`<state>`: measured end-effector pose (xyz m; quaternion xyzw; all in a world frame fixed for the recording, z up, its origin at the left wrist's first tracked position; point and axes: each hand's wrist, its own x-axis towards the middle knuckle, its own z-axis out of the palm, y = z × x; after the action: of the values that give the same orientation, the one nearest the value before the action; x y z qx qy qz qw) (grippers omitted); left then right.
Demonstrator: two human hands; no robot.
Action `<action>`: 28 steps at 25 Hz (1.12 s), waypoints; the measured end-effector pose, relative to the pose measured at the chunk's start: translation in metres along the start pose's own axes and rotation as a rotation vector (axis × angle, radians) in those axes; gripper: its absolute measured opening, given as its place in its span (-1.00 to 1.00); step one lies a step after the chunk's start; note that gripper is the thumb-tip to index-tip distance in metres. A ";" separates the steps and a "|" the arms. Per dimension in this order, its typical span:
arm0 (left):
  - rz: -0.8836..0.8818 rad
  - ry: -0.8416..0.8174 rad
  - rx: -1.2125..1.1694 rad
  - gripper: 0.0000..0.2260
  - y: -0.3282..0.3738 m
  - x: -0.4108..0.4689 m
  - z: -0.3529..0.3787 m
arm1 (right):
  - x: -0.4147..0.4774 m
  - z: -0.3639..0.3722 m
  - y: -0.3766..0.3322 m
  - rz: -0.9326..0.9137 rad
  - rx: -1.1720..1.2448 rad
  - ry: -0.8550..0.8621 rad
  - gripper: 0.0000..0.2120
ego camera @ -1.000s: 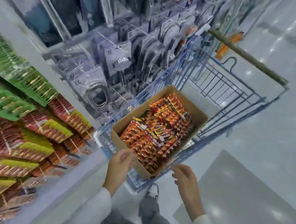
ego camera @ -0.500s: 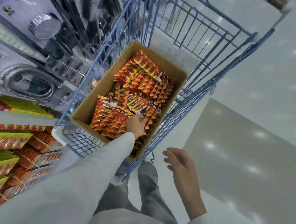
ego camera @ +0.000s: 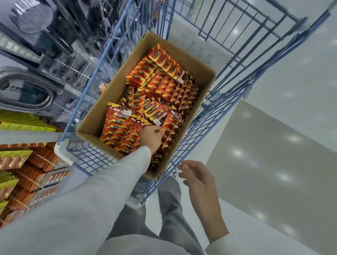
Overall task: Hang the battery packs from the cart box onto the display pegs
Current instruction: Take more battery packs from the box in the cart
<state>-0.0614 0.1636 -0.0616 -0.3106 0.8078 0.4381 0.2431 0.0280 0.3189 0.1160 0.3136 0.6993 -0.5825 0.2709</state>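
Closest to the camera are light grey sleeves and grey trousers, seen looking straight down. The right hand (ego camera: 198, 184) hangs in the air just outside the cart's near right corner. Its fingers are loose and a bit spread, and it's got nothing in it and isn't touching the wire.

The left hand (ego camera: 152, 136) is reached down into the cardboard box (ego camera: 94, 118), in the near half and over toward the right wall. Its fingers are curled, and as far as I can tell they're pinching the bottom edge of one red battery pack (ego camera: 170, 118), which sits tilted on top of the pile. The fingertips are partly hidden, so how tight the grip is, no idea.

The box sits inside the blue wire cart (ego camera: 231, 96), pushed against its left side. It's pretty much full of red-orange battery packs (ego camera: 165, 86). There are neat rows at the far end and along the right wall, and a messier heap in the middle.

Off to the left of the cart's near corner, display pegs (ego camera: 1, 164) already carry rows of red and yellow-green packs, which look kinda blurry. Further up on that side there's a packaged shower head (ego camera: 31, 14) and a coiled metal hose (ego camera: 18, 90). Shiny pale floor (ego camera: 294, 94) is on the right.
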 end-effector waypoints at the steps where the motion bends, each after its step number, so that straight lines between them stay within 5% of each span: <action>1: -0.009 0.026 -0.062 -0.76 -0.001 -0.005 -0.007 | 0.000 0.002 -0.001 0.002 -0.013 -0.011 -0.90; 7: -0.176 0.091 -0.431 -0.81 -0.023 -0.026 -0.072 | 0.009 0.024 -0.010 0.037 0.002 -0.051 -0.91; 12: -0.204 0.067 -0.639 -0.90 -0.052 -0.071 -0.123 | 0.052 0.062 -0.022 0.468 0.514 -0.080 -0.75; 15: -0.202 0.089 -0.661 -0.82 -0.070 -0.097 -0.137 | 0.087 0.082 -0.018 0.633 0.748 0.042 -0.53; 19: -0.250 0.097 -0.636 -0.75 -0.084 -0.122 -0.141 | 0.105 0.103 -0.004 0.413 0.001 0.172 -0.45; 26: -0.291 0.082 -0.564 -0.78 -0.098 -0.133 -0.130 | 0.129 0.128 0.012 0.425 -0.169 0.207 -0.52; 28: -0.293 0.079 -0.547 -0.80 -0.101 -0.133 -0.131 | 0.136 0.134 0.019 0.454 -0.061 0.178 -0.57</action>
<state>0.0863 0.0469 0.0358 -0.4944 0.6153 0.5871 0.1796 -0.0451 0.2058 -0.0215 0.5044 0.6493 -0.4555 0.3414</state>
